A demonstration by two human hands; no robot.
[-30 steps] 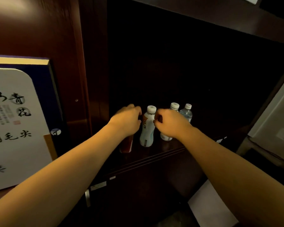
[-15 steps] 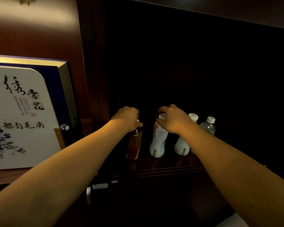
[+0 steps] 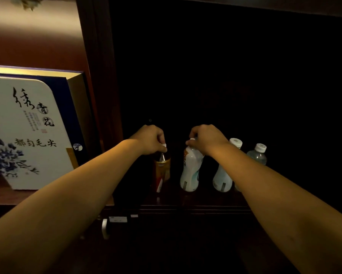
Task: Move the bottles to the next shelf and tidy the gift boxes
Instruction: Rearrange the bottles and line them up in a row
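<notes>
Both hands are pinching caps: left hand clamps the top of the amber bottle, right hand grips the white bottle. At 3 o'clock stand a second white bottle and a clear bottle on the dark shelf. Gift box at 9 o'clock.

Both arms out, hands closed, knuckles up.
Left hand pinches at fingertips; right hand curls downward beside it. Forearms bare, converging forward.

Glossy dark wooden shelf
</notes>
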